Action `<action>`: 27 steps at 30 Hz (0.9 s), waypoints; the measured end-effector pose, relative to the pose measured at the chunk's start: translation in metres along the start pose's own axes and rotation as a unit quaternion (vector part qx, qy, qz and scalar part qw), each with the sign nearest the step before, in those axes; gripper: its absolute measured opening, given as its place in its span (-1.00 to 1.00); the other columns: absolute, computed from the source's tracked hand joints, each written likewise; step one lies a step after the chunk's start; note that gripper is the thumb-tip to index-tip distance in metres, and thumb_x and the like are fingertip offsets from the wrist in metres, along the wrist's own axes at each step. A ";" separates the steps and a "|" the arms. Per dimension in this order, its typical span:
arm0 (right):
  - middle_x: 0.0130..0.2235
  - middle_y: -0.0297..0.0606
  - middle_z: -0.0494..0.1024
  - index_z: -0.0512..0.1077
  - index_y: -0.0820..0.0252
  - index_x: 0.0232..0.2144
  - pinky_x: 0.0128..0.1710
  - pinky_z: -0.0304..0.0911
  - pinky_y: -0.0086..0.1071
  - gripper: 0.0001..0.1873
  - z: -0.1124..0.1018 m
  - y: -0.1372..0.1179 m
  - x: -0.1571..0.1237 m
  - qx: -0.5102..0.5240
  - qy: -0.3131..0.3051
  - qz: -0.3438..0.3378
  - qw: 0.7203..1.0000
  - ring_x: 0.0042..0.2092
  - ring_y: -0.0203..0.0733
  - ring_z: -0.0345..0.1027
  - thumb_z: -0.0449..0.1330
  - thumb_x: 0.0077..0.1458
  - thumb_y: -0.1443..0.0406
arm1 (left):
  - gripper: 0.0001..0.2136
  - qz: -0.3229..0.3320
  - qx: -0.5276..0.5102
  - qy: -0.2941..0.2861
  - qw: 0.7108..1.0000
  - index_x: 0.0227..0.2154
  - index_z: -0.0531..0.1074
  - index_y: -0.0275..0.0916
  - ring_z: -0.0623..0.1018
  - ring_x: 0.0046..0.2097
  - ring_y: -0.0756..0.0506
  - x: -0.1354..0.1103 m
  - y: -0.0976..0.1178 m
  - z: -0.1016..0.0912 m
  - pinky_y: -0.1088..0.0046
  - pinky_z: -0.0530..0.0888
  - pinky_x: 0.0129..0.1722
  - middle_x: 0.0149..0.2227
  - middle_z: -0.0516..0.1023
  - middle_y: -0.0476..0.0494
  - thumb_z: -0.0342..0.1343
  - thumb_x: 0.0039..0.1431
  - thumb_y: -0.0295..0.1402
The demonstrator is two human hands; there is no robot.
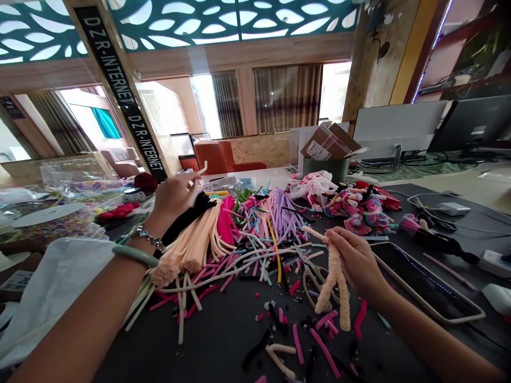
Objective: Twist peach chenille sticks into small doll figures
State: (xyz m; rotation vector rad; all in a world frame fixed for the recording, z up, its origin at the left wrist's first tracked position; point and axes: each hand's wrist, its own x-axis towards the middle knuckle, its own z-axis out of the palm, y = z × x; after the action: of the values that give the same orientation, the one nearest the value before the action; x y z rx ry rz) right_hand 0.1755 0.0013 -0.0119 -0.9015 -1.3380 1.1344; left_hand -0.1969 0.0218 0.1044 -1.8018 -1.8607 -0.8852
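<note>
My right hand (351, 255) pinches a small peach pipe-cleaner figure (333, 282). Two thick, coiled legs hang down from it, and a thinner stem sticks out to the left. Behind and beside the figure lie scissors (309, 271) with pale handles. Raised at the left, my left hand (175, 197) has its fingers drawn together, and a short cream pipe-cleaner piece (204, 167) shows at their tips. Just below that hand are black pipe cleaners (187, 215) and thick peach pipe-cleaner bundles (195, 239). Pink (227, 218) and lilac pipe cleaners (285, 213) lie farther right.
Coloured offcuts (295, 340) litter the dark table (191, 346). A phone (427, 282) lies by my right forearm, near cables and chargers (453, 208). Finished-looking colourful pieces (359, 210) sit behind. A white plastic sheet (51, 287) and ribbon spool (50, 214) occupy the left.
</note>
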 end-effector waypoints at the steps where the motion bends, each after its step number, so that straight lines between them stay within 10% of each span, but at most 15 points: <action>1: -0.56 -0.44 0.10 0.31 0.21 -0.55 -0.58 -0.13 -0.48 -0.69 0.000 -0.001 0.000 0.002 0.000 0.000 1.000 -0.52 -0.38 -0.09 0.16 0.06 0.11 | -0.83 0.003 0.027 -0.047 0.998 -0.28 0.45 -0.26 0.52 -0.20 -0.19 -0.007 -0.006 0.004 0.38 0.39 -0.28 -0.25 0.56 -0.18 0.05 0.07 -0.36; 7: -0.57 -0.45 0.11 0.32 0.19 -0.55 -0.60 -0.14 -0.48 -0.71 0.000 -0.002 0.000 -0.002 -0.010 0.009 1.000 -0.54 -0.39 -0.09 0.16 0.05 0.12 | -0.59 0.010 0.127 -0.200 0.971 -0.04 0.36 -0.25 0.53 -0.20 -0.25 -0.044 -0.023 0.011 0.29 0.40 -0.28 -0.04 0.44 -0.36 -0.07 0.00 -0.53; 13: -0.57 -0.44 0.15 0.37 0.19 -0.54 -0.58 -0.10 -0.49 -0.73 0.003 0.002 -0.001 -0.028 -0.015 0.008 0.999 -0.54 -0.39 -0.04 0.17 0.04 0.12 | -0.77 0.043 0.100 -0.282 0.953 -0.27 0.42 -0.24 0.51 -0.17 -0.13 -0.054 -0.003 0.022 0.42 0.39 -0.14 -0.22 0.50 -0.17 -0.10 0.18 -0.30; 20: -0.56 -0.43 0.15 0.35 0.19 -0.55 -0.61 -0.07 -0.48 -0.71 0.004 0.010 -0.002 -0.044 -0.034 0.033 0.998 -0.55 -0.38 -0.03 0.18 0.02 0.10 | -0.70 -0.072 0.083 -0.339 0.934 -0.03 0.32 -0.29 0.47 -0.08 -0.13 -0.053 0.003 0.063 0.20 0.47 -0.13 -0.03 0.40 -0.21 0.05 0.21 -0.29; 27: -0.56 -0.41 0.16 0.37 0.18 -0.54 -0.62 -0.06 -0.47 -0.73 0.003 0.004 -0.003 -0.063 -0.029 0.021 0.997 -0.55 -0.36 -0.01 0.18 0.01 0.10 | -0.71 -0.095 -0.024 -0.300 0.949 -0.04 0.34 -0.28 0.47 -0.07 -0.16 -0.058 -0.004 0.056 0.21 0.46 -0.12 -0.03 0.40 -0.18 0.05 0.21 -0.28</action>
State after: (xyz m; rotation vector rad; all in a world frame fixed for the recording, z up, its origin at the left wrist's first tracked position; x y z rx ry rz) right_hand 0.1725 -0.0009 -0.0166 -0.9997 -1.4573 1.1254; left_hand -0.1877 0.0177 0.0239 -2.1123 -2.4277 -0.4608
